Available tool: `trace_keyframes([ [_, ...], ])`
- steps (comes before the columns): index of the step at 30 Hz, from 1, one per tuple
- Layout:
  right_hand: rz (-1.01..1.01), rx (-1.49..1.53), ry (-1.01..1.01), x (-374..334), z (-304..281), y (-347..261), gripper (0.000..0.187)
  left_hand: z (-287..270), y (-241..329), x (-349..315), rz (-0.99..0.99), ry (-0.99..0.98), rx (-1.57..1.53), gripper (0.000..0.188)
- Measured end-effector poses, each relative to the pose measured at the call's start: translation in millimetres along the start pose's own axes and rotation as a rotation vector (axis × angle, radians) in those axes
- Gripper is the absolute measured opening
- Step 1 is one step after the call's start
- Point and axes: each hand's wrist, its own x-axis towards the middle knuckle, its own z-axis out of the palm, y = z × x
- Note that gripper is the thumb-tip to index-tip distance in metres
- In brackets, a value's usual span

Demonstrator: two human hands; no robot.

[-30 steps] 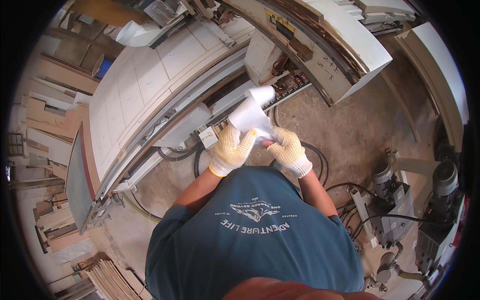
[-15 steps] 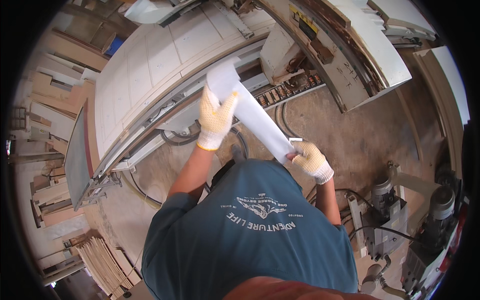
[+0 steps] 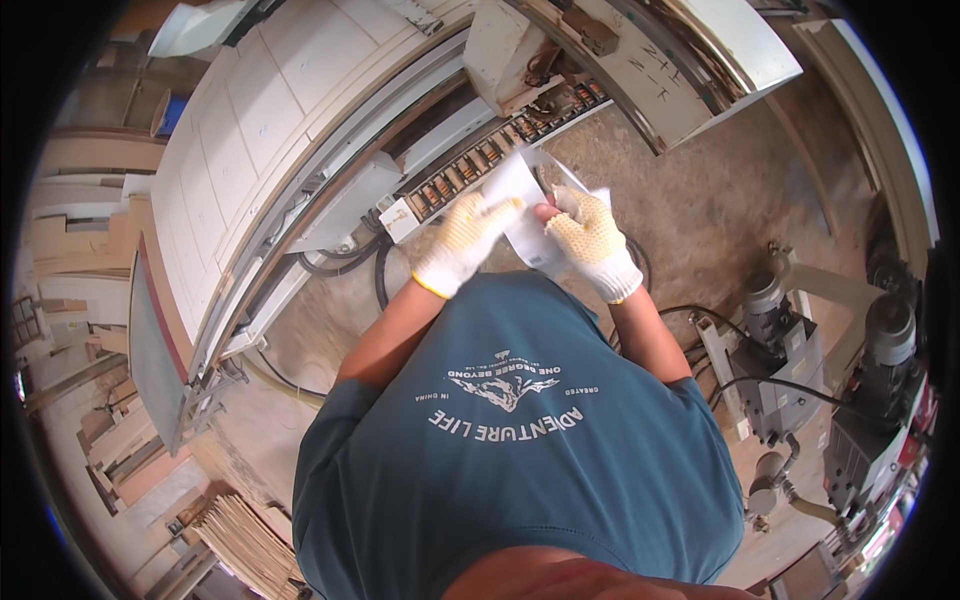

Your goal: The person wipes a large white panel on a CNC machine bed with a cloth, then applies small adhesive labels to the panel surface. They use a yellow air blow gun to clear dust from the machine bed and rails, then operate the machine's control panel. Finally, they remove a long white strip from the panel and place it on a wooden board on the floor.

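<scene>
Both my hands wear cream knitted gloves and meet in front of my chest around a white paper strip (image 3: 532, 238). The strip is bent into a loop, its upper part smeared by motion, with small dark print near its lower end. My left hand (image 3: 465, 240) is closed on the strip's left side, thumb pointing right across it. Opposite it, my right hand (image 3: 595, 245) grips the strip with thumb and curled fingers. A bare thumb tip shows through the right glove.
Ahead on the left is a machine bed (image 3: 270, 90) with white panels, a cable chain (image 3: 480, 165) along its side. A beam (image 3: 670, 85) spans the upper right. Motors (image 3: 767, 305) stand at right; stacked thin boards (image 3: 245, 540) lie lower left. Black hoses (image 3: 380, 275) cross the floor.
The strip was stretched out diagonally between my hands. Now they are close together, the right one raised and the left moved down, and the strip is folded into a loop.
</scene>
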Motion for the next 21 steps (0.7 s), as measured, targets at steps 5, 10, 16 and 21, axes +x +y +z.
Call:
trace_keyframes([
  [5, 0.034, 0.081, -0.069, -7, -7, 1, 0.014, -38, 17, 20, 0.052, 0.318, -0.084, 0.030],
  [10, -0.047, -0.021, -0.037, -8, -6, 0, 0.019, -34, 6, 13, 0.066, 0.238, -0.289, 0.031],
  [16, 0.035, 0.031, -0.046, -11, -6, -7, 0.020, -18, -5, 4, 0.083, 0.165, -0.207, 0.031],
  [21, 0.046, 0.067, -0.067, -14, -4, -11, 0.019, -18, 0, 0, 0.188, 0.187, -0.015, 0.023],
])
